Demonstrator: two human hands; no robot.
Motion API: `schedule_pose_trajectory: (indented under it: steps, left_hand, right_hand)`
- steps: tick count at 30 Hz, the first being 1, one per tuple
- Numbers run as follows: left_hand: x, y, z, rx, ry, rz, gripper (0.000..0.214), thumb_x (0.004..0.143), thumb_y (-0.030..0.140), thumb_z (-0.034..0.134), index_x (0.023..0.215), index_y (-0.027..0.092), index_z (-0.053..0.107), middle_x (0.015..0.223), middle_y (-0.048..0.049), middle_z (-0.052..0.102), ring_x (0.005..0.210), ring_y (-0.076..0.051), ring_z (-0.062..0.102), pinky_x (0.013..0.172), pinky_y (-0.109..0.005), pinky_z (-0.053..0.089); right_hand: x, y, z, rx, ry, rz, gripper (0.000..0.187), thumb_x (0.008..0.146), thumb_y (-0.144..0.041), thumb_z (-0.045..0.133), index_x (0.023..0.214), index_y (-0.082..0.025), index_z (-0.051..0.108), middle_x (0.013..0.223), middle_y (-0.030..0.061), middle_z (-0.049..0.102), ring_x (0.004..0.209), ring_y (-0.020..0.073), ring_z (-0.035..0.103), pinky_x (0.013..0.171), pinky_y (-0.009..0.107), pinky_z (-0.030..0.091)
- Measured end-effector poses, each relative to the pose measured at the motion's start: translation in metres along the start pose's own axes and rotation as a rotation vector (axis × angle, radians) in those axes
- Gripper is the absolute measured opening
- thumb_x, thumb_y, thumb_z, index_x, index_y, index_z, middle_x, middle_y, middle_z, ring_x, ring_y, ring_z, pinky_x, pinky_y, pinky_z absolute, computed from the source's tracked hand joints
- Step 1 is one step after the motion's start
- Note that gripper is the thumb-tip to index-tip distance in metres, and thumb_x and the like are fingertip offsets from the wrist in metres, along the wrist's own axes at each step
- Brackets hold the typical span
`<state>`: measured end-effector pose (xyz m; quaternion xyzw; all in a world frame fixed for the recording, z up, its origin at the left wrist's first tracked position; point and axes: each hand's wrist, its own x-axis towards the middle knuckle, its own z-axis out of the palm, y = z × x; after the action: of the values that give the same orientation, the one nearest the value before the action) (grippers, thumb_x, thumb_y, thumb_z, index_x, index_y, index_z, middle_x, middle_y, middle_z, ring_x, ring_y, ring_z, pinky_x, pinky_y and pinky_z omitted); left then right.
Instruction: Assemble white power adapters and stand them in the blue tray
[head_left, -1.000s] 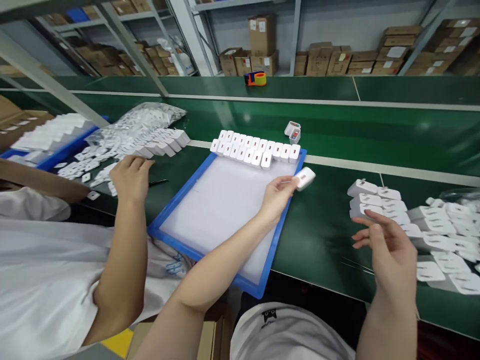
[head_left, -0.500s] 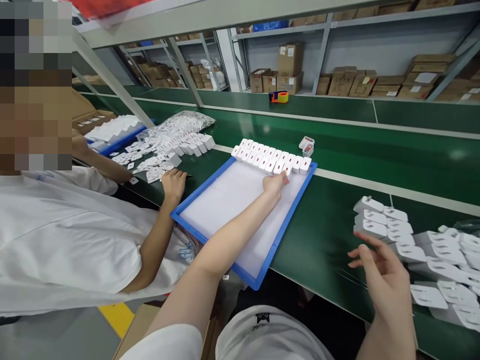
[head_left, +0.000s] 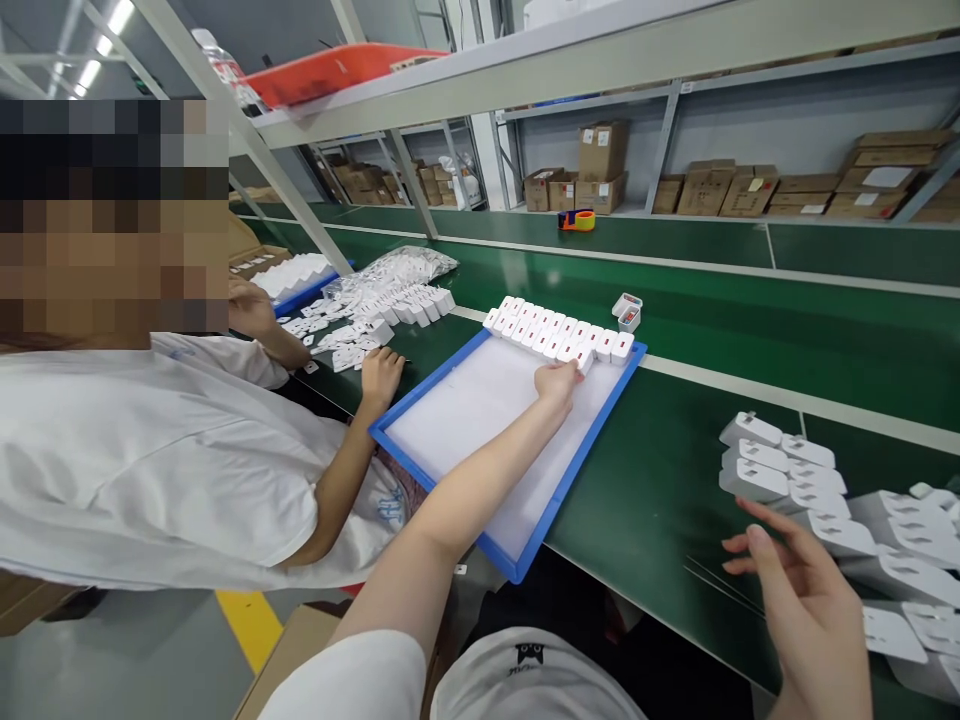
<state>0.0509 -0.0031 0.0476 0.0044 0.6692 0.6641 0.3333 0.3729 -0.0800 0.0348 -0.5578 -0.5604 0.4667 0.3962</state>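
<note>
Far left: a co-worker in a white shirt [head_left: 172,450], one hand [head_left: 382,378] resting on the green bench beside loose white pieces [head_left: 352,340]; clear bag [head_left: 412,262] behind these. Next, a blue-rimmed tray [head_left: 583,455], pale inside, with rows of white blocks [head_left: 551,325] along its far end, small red-marked slots showing. The wearer's left hand [head_left: 556,385] reaches over the tray, fingertips against a white block [head_left: 583,358] in the near row; cannot tell whether they pinch it or merely touch. Just beyond the tray's far right corner, a small lidded case [head_left: 628,312], open. Further right, thin metal tweezers [head_left: 724,585] on the bench. Right hand [head_left: 810,600] near them, fingers loosely spread, grasping nothing, close to standing white plug units [head_left: 754,478], prongs upward.
</note>
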Motion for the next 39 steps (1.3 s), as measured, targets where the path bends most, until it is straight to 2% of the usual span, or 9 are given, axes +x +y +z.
schedule_pose_trajectory:
  steps: [7, 13, 16, 20, 25, 29, 32, 35, 39]
  left_hand:
    - [0.006, -0.004, 0.005, -0.065, 0.014, -0.003, 0.025, 0.097, 0.03, 0.066, 0.114, 0.012, 0.064, 0.105, -0.0063, 0.068, 0.086, -0.016, 0.068, 0.074, -0.032, 0.061]
    - [-0.016, -0.001, -0.014, -0.035, -0.049, 0.085, 0.019, 0.097, 0.027, 0.065, 0.11, 0.012, 0.064, 0.102, -0.0049, 0.067, 0.082, -0.014, 0.067, 0.07, -0.029, 0.059]
    - [-0.051, -0.003, -0.023, 0.078, -0.203, 0.156, 0.007, 0.095, 0.016, 0.064, 0.1, 0.011, 0.064, 0.091, -0.0027, 0.066, 0.076, -0.013, 0.066, 0.071, -0.028, 0.058]
    - [-0.103, -0.007, -0.025, 0.311, -0.598, 0.284, 0.011, 0.083, 0.005, 0.067, 0.076, 0.013, 0.065, 0.073, -0.0006, 0.064, 0.07, -0.013, 0.064, 0.071, -0.025, 0.052]
    - [-0.122, -0.012, -0.027, 0.545, -0.859, 0.608, 0.011, 0.086, 0.012, 0.061, 0.076, 0.019, 0.063, 0.084, -0.0006, 0.063, 0.078, -0.015, 0.059, 0.072, -0.025, 0.047]
    - [-0.116, -0.025, -0.038, 0.902, -0.846, 1.11, 0.015, 0.096, 0.019, 0.047, 0.092, 0.018, 0.062, 0.094, -0.0049, 0.066, 0.08, -0.017, 0.065, 0.067, -0.029, 0.05]
    - [-0.11, -0.03, -0.046, 1.001, -0.789, 1.325, 0.017, 0.1, 0.02, 0.045, 0.101, 0.017, 0.062, 0.097, -0.007, 0.069, 0.077, -0.018, 0.068, 0.06, -0.029, 0.05]
    - [-0.106, -0.028, -0.048, 1.026, -0.707, 1.421, 0.017, 0.1, 0.02, 0.046, 0.104, 0.016, 0.062, 0.095, -0.0075, 0.07, 0.076, -0.02, 0.069, 0.062, -0.031, 0.052]
    - [-0.111, -0.024, -0.048, 1.103, -0.701, 1.435, 0.02, 0.099, 0.02, 0.045, 0.097, 0.015, 0.064, 0.089, -0.0081, 0.069, 0.08, -0.023, 0.069, 0.069, -0.034, 0.056]
  right_hand:
    - [0.002, 0.006, -0.002, -0.012, -0.031, -0.009, 0.065, 0.079, -0.07, 0.071, 0.122, -0.021, 0.07, 0.091, 0.0086, 0.074, 0.07, 0.0217, 0.068, 0.065, 0.034, 0.058]
    - [0.009, 0.019, -0.001, -0.002, -0.083, -0.033, 0.063, 0.08, -0.068, 0.071, 0.122, -0.022, 0.07, 0.082, 0.0063, 0.072, 0.068, 0.0203, 0.068, 0.063, 0.031, 0.06]
    - [0.006, 0.013, 0.005, 0.008, -0.086, -0.06, 0.056, 0.083, -0.064, 0.071, 0.12, -0.022, 0.071, 0.08, 0.0053, 0.071, 0.067, 0.0185, 0.067, 0.062, 0.028, 0.06]
    - [-0.005, 0.002, 0.006, 0.065, -0.049, -0.167, 0.041, 0.088, -0.054, 0.069, 0.112, -0.021, 0.072, 0.081, 0.0055, 0.07, 0.065, 0.0166, 0.065, 0.059, 0.028, 0.059]
    - [-0.013, -0.001, -0.012, -0.059, 0.163, -0.365, 0.025, 0.097, -0.042, 0.061, 0.109, -0.022, 0.07, 0.107, 0.0084, 0.074, 0.076, 0.0182, 0.068, 0.066, 0.032, 0.059]
    - [0.0, -0.006, -0.012, -0.558, 0.31, -0.613, 0.022, 0.099, -0.032, 0.057, 0.116, -0.022, 0.067, 0.112, 0.0091, 0.072, 0.106, 0.0269, 0.064, 0.093, 0.045, 0.055]
    - [0.024, -0.009, 0.003, -0.89, 0.309, -0.662, 0.03, 0.1, -0.025, 0.051, 0.124, -0.015, 0.064, 0.129, 0.016, 0.064, 0.125, 0.0374, 0.052, 0.102, 0.058, 0.046]
    - [0.043, -0.005, 0.018, -1.094, 0.319, -0.604, 0.029, 0.097, -0.02, 0.051, 0.121, -0.013, 0.065, 0.137, 0.0181, 0.059, 0.13, 0.0436, 0.047, 0.101, 0.064, 0.042]
    - [0.048, 0.013, 0.016, -1.119, 0.366, -0.672, 0.024, 0.096, -0.027, 0.052, 0.113, -0.018, 0.066, 0.131, 0.0128, 0.066, 0.126, 0.0424, 0.052, 0.101, 0.064, 0.041]
